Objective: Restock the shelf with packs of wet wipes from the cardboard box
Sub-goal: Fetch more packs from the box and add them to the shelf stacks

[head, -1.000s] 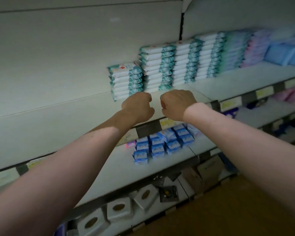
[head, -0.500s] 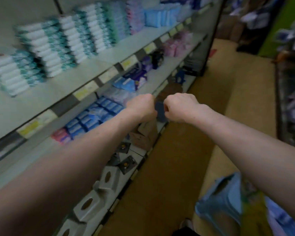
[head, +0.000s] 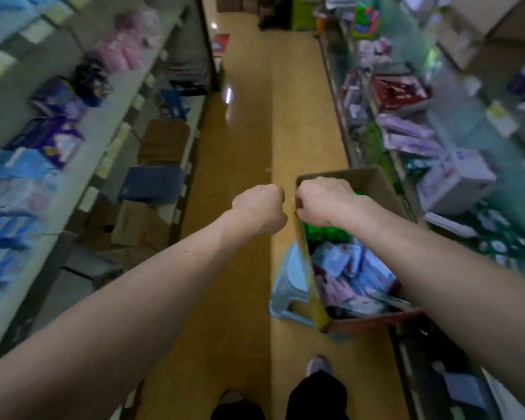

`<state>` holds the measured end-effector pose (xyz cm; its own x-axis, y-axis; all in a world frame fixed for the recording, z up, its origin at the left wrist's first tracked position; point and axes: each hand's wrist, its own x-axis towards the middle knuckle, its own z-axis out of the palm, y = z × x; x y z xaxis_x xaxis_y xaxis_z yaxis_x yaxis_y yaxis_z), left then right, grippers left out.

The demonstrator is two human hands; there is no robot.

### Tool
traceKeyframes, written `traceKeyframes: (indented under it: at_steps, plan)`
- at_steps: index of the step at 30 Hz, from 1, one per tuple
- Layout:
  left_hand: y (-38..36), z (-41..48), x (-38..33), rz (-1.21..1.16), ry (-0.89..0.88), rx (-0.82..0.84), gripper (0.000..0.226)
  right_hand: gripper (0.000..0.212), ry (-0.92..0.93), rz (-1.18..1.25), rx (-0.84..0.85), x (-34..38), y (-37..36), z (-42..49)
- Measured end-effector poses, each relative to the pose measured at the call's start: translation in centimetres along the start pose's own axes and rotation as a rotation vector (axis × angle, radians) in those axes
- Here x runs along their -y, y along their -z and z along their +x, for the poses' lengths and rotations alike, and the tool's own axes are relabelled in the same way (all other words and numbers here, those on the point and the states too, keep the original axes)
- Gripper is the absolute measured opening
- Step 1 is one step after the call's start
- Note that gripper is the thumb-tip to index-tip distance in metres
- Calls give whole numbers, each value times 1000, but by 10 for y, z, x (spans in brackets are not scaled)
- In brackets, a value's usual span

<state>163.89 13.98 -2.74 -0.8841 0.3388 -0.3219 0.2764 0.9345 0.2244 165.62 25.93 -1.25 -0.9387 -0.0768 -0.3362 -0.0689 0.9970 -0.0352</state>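
Note:
An open cardboard box (head: pixel 373 183) rests on a pale blue plastic stool (head: pixel 288 286) at the right of the aisle. Loose packs of wet wipes (head: pixel 352 274) in blue, pink and white fill it, with green packs (head: pixel 325 233) further back. My left hand (head: pixel 259 207) is a closed fist held out over the floor, left of the box. My right hand (head: pixel 322 201) is a closed fist above the box's near left corner. Neither fist shows anything inside it. The shelf with the stacked wipes is out of view.
Shelving (head: pixel 82 153) with blue, purple and pink packs runs down the left. Brown boxes (head: pixel 161 140) sit on its low tier. Another stocked rack (head: pixel 437 140) lines the right. A tan floor (head: pixel 243 116) runs between them. My feet (head: pixel 319 365) show at the bottom.
The view has swung right, from the shelf with the stacked wipes to straight down the aisle. The box on the stool is now under my right hand. Both fists stayed closed.

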Motion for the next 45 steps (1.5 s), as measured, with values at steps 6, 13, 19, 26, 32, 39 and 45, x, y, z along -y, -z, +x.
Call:
traceKeyframes:
  at_steps: [6, 13, 19, 26, 32, 39, 45]
  plan:
    - [-67, 55, -92, 2, -79, 153, 38, 35, -117, 86, 123, -108, -50, 0]
    - [-156, 92, -125, 18, -64, 414, 39, 30, -152, 90, 329, -190, -139, 10]
    - [-213, 95, -120, -44, 12, 599, 34, 27, -125, 101, 640, -221, -214, 7]
    - [-243, 102, -120, -225, 131, 630, 32, 34, -144, 81, 807, -225, -277, -3]
    - [-251, 104, -125, -563, 331, 659, 13, 31, -147, 66, 705, -224, -275, 6]
    - [-243, 107, -142, -1345, 737, 792, 45, 18, -188, 549, 504, -205, -217, 50]
    - [-250, 116, -114, -1469, 969, 499, 33, 12, -211, 1168, 782, -187, -224, 42]
